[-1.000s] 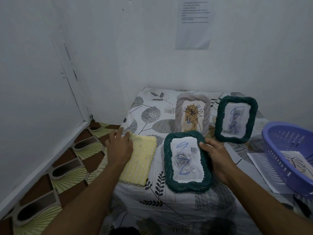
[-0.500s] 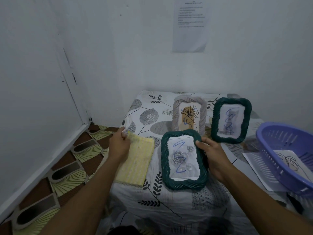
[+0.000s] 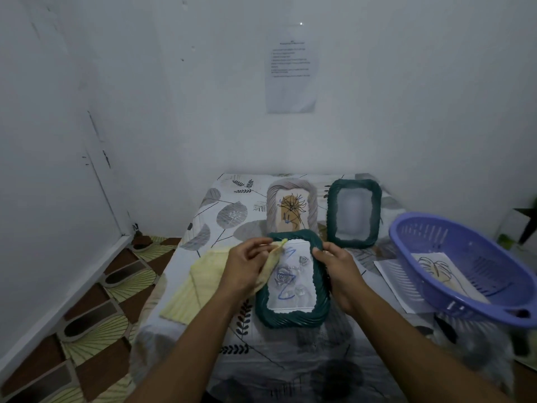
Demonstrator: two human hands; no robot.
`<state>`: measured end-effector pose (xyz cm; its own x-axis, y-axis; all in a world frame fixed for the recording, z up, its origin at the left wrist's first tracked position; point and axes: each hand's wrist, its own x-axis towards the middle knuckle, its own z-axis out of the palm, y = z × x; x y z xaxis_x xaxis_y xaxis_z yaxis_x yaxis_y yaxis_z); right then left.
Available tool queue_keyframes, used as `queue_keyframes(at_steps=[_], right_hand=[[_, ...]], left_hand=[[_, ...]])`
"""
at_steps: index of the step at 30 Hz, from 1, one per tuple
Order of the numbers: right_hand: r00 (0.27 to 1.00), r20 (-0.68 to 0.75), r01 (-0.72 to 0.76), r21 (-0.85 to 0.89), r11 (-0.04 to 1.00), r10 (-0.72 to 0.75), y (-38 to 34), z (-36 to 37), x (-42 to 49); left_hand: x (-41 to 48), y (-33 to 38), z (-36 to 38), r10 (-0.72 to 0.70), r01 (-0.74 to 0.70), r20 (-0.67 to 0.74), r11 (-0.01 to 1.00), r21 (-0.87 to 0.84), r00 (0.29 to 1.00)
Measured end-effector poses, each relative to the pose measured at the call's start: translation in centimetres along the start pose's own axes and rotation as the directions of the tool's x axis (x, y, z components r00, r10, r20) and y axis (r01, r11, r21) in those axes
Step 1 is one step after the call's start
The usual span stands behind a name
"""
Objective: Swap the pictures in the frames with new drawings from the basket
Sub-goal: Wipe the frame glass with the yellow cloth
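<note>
**A:** Wide view: the table (image 3: 290, 353), with the purple basket (image 3: 488, 251) on its right side. I'd call this early, no swap looks done.

**B:** The near green frame (image 3: 293, 286) sits front and centre, face up, long axis running away from the person. The left hand (image 3: 244, 269) pinches the yellow cloth (image 3: 197, 286) at the frame's top-left corner. The right hand (image 3: 340, 271) curls round its right edge. A leaf drawing (image 3: 436, 267) lies in the basket.

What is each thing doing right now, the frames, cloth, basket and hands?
Near green frame: on the table, rose picture inside.
Grey frame: standing, drawing inside.
Far green frame: standing, contents blurred.
Yellow cloth: one corner lifted onto the near frame.
Purple basket: holds a leaf drawing.
Left hand: pinches the cloth.
Right hand: grips the near frame's edge.
</note>
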<state>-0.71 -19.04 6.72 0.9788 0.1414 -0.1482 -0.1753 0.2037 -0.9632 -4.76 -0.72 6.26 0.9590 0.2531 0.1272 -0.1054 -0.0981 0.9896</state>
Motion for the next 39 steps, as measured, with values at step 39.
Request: queue_keyframes(at_steps=[39], right_hand=[[0.997, -0.063, 0.061, 0.135, 0.989, -0.053, -0.4, -3.6, -1.3]], left_hand=[[-2.8, 1.0, 5.1, 0.226, -0.608, 0.566, 0.226, 0.761, 0.793]])
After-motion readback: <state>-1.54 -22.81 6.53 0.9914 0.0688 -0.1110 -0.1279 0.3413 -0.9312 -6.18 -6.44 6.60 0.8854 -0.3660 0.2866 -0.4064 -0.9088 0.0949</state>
